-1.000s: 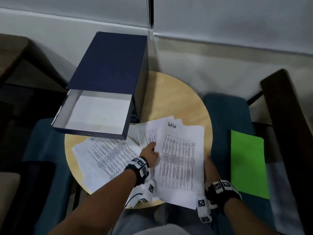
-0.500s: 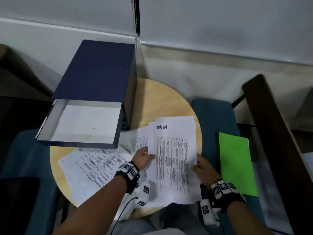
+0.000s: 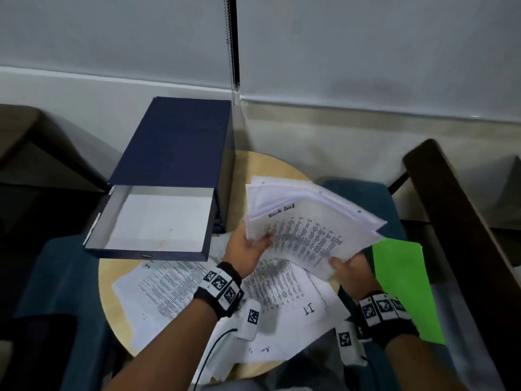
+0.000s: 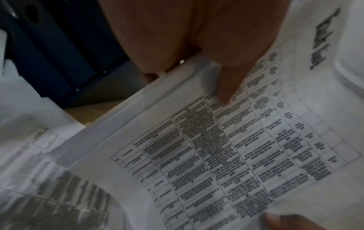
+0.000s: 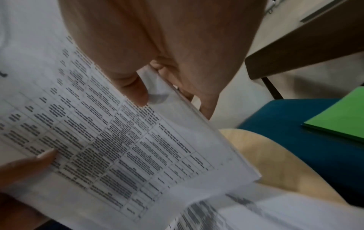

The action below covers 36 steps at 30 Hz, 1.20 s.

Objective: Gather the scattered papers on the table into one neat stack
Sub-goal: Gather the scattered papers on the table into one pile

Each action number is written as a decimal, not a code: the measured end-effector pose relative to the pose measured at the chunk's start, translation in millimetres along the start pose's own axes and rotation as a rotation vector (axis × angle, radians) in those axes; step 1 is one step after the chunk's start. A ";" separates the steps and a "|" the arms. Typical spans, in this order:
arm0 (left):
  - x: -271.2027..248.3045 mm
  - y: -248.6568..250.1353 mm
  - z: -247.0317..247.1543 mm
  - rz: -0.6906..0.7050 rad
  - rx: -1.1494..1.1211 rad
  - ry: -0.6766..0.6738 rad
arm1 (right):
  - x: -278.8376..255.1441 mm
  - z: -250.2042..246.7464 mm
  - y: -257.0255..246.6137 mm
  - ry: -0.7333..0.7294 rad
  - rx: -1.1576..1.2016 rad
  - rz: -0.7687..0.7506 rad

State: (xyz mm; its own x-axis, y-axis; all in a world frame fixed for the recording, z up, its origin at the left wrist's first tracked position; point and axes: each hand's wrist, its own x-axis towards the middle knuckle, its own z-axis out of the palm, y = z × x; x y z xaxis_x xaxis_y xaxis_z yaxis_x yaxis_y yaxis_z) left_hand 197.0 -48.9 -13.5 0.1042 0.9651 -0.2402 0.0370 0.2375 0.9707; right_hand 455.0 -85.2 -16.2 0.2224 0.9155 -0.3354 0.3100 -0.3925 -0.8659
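A sheaf of printed papers (image 3: 307, 230) is lifted above the round wooden table (image 3: 270, 170), fanned out and tilted to the right. My left hand (image 3: 251, 244) grips its left edge, thumb on the top sheet (image 4: 226, 140). My right hand (image 3: 346, 269) pinches the near right corner, thumb on top and fingers underneath (image 5: 138, 87). Several other printed sheets (image 3: 180, 289) still lie spread over the near part of the table, some hanging over its front edge.
An open dark blue box file (image 3: 166, 198) takes up the table's left and back. A green folder (image 3: 403, 286) lies on a teal seat (image 3: 363, 193) to the right. A dark wooden chair arm (image 3: 462, 221) runs further right. A blind cord (image 3: 232, 52) hangs at the wall.
The top papers lay on the table under both hands before; now both hands have lifted them clear of it and swung them toward the right, uncovering sheets beneath.
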 end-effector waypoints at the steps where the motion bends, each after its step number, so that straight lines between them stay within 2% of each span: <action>1: -2.8 -3.9 -1.4 0.004 0.085 -0.010 | -4.1 5.8 4.4 0.012 -0.018 0.048; 4: -10.6 -17.5 -5.5 0.041 0.337 -0.006 | -9.3 20.4 17.6 -0.024 -0.041 0.043; 7: -13.4 -22.9 -8.1 0.084 0.468 -0.018 | -5.9 28.3 19.5 -0.023 -0.049 0.001; 11: -12.0 -19.8 -6.6 0.050 0.503 0.096 | -1.5 28.3 15.1 0.026 -0.029 -0.020; 16: -20.5 -22.5 -11.0 0.198 0.571 0.153 | 3.6 18.9 14.9 0.049 0.033 -0.091; 18: -24.7 -27.6 -11.5 0.204 0.537 0.159 | 6.9 17.2 22.4 0.033 0.058 -0.079; 21: -32.6 -31.0 -9.2 0.100 0.308 0.118 | 9.4 18.2 32.8 0.005 0.082 -0.030; 24: -36.7 -42.0 -10.7 -0.004 0.196 0.088 | 10.3 21.2 39.4 -0.008 0.129 0.048; 28: -40.8 -66.2 -18.0 -0.125 0.203 0.072 | 14.5 26.8 48.0 -0.060 0.154 0.128; 34: -46.6 -69.8 -29.3 -0.338 0.288 0.040 | 13.0 40.2 66.5 -0.196 0.098 0.243; 36: -53.2 -68.2 -29.7 -0.371 0.348 0.031 | 13.8 45.8 75.8 -0.255 0.077 0.291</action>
State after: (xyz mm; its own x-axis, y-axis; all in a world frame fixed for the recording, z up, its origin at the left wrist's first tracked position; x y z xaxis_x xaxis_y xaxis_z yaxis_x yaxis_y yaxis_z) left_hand 159.5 -113.2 -66.5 -0.0077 0.8269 -0.5624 0.3953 0.5191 0.7578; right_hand 439.3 -98.3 -103.5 0.0509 0.7634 -0.6439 0.1958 -0.6399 -0.7431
